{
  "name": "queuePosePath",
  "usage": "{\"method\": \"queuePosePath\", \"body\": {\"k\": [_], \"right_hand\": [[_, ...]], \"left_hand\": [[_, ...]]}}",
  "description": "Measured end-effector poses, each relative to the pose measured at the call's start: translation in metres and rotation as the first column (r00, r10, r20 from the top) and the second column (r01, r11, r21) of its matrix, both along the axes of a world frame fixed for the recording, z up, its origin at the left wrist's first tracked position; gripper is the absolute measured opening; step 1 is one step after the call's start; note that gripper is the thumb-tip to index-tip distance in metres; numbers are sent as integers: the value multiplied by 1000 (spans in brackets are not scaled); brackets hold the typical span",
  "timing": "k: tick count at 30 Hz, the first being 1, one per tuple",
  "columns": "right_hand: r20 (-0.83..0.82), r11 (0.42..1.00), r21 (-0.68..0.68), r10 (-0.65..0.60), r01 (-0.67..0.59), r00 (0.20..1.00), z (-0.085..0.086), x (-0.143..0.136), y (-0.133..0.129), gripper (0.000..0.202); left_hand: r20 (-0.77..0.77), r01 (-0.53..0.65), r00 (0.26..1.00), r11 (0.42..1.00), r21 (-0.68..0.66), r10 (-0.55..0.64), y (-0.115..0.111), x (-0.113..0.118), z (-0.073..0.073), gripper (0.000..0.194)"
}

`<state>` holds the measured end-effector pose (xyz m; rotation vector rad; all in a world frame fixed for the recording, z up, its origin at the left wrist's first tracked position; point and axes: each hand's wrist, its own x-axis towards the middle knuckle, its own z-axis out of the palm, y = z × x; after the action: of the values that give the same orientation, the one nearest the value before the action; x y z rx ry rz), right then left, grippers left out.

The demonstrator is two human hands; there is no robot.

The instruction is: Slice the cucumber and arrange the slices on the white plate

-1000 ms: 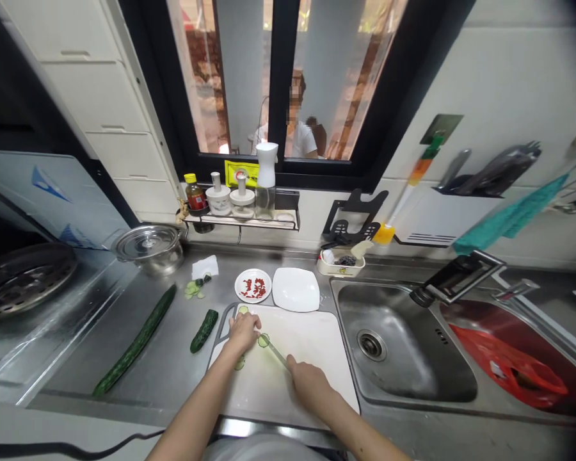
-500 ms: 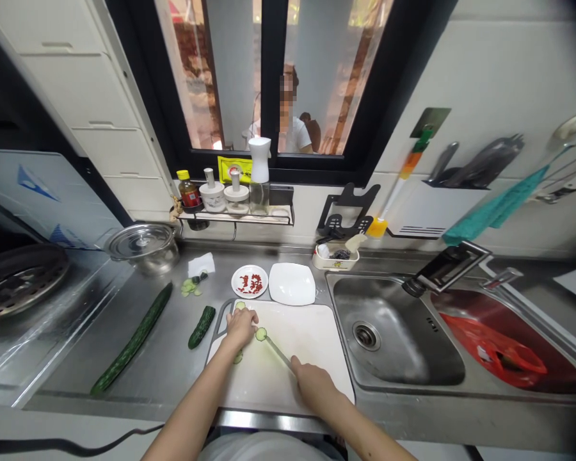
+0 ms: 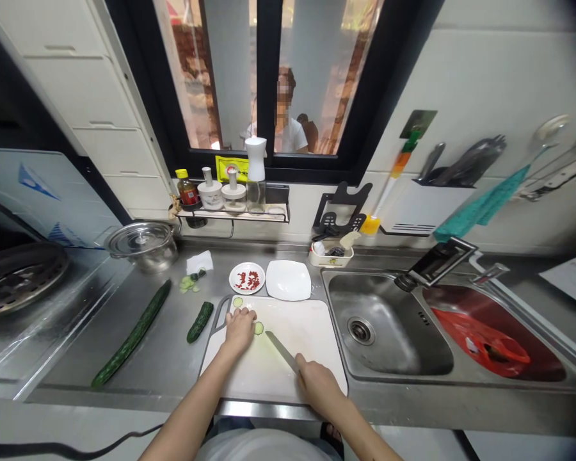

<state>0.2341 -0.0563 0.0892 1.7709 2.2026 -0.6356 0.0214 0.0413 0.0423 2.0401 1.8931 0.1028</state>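
Observation:
My left hand [image 3: 240,330] rests on the white cutting board [image 3: 312,326], fingers bent and pressed down. A pale round cucumber slice [image 3: 258,328] with a green rim shows at its right edge, against the fingers; what lies under the palm is hidden. Just beyond the fingertips lies another cucumber slice [image 3: 239,301]. My right hand [image 3: 320,385] is wrapped round the handle of a knife [image 3: 282,351]. The blade slants toward the upper left, its tip a little apart from the slice. Left of the board lies a short cucumber piece [image 3: 200,322].
A long cucumber [image 3: 133,333] and peelings [image 3: 190,283] lie on the steel counter. Behind the board are a plate of chopped red pieces [image 3: 237,289] and a white plate [image 3: 288,280]. A sink [image 3: 388,365] adjoins on the right; a lidded pot [image 3: 144,246] stands at the left.
The knife has drawn back to the right, away from the slice, with my right hand. My left hand stays at about the same place on the board. The view has turned slightly.

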Motion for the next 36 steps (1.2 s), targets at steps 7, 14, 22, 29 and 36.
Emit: {"method": "queuePosePath", "body": {"k": [7,14,22,29,36], "right_hand": [[-118,956,19,-289,293,950,-9,10,-7,29],[-119,947,32,-314,320,942,-11,12,-5,27],[-85,963,16,-268,270,960,-10,1,-3,26],[-111,968,7,-247,249,963,-9,-7,0,28],[-97,970,14,-241,243,966,-13,-5,2,27]], "left_hand": [[-2,19,1000,1000,20,-19,-17,4,3,25],[24,-25,999,1000,-4,26,-11,8,8,33],[48,-36,998,999,-39,38,-6,9,8,20],[98,-66,992,991,-117,77,0,5,6,17],[160,-117,977,982,-149,141,2,3,3,9]]}}
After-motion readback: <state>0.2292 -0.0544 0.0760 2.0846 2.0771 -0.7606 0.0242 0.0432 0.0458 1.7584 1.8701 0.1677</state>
